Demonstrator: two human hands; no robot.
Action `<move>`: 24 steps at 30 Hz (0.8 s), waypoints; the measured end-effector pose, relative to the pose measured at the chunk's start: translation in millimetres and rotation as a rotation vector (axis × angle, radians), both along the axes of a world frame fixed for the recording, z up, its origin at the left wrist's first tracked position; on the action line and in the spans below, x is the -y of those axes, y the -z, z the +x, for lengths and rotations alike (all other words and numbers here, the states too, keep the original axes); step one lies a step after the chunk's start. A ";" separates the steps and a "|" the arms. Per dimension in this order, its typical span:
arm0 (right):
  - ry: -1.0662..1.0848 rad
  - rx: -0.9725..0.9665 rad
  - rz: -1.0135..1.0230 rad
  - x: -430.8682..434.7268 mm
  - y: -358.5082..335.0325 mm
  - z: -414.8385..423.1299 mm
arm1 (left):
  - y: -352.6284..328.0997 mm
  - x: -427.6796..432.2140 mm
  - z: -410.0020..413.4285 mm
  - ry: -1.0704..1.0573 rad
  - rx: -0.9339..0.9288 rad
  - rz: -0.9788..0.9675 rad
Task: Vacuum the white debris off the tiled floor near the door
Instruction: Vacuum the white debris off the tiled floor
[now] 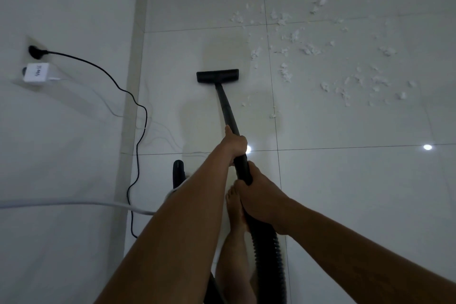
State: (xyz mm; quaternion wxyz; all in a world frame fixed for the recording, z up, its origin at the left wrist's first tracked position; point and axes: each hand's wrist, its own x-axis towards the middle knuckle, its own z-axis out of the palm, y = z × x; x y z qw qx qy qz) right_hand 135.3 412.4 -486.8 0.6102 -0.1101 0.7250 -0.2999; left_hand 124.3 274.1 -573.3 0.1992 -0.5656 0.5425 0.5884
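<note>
Reaching down with two bare arms. Gripping the end of the ribbed black hose (269, 254) with the right hand (261, 202), fingers curled tight round it. Gripping the black tube (228, 108) just ahead with the left hand (235, 145), fingers wrapped round it too. Resting the flat brush head (217, 76) on the tiled floor (345, 192), well ahead of the fingers. White debris (286, 73) ahead and to the right of the fingers, some just beside the brush head. One bare foot (234, 205) under the right fingers. Left of the fingers, a black cord (137, 155) running up to a plug (35, 52) in the wall.
</note>
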 end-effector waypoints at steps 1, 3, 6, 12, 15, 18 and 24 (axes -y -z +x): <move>-0.002 0.001 0.000 -5.7 -1.9 5.6 | -2.1 -5.2 5.9 -0.004 -0.001 0.000; -0.007 0.002 -0.009 -16.4 -5.4 16.9 | -5.7 -15.6 17.7 -0.013 0.001 0.003; -0.039 -0.039 -0.020 -33.1 -5.8 34.0 | -8.7 -32.2 35.7 -0.022 0.019 0.012; -0.014 0.020 0.004 -62.9 -8.2 56.3 | -2.7 -62.3 64.0 -0.016 0.049 0.019; -0.017 0.007 0.017 -69.7 -3.5 61.8 | 1.5 -69.5 68.7 0.009 0.053 0.027; -0.006 0.015 0.033 -67.5 2.2 62.4 | 9.0 -68.8 67.7 0.006 0.046 0.025; -0.001 0.007 0.051 -40.5 15.1 46.2 | 24.2 -41.1 46.1 0.007 0.027 0.034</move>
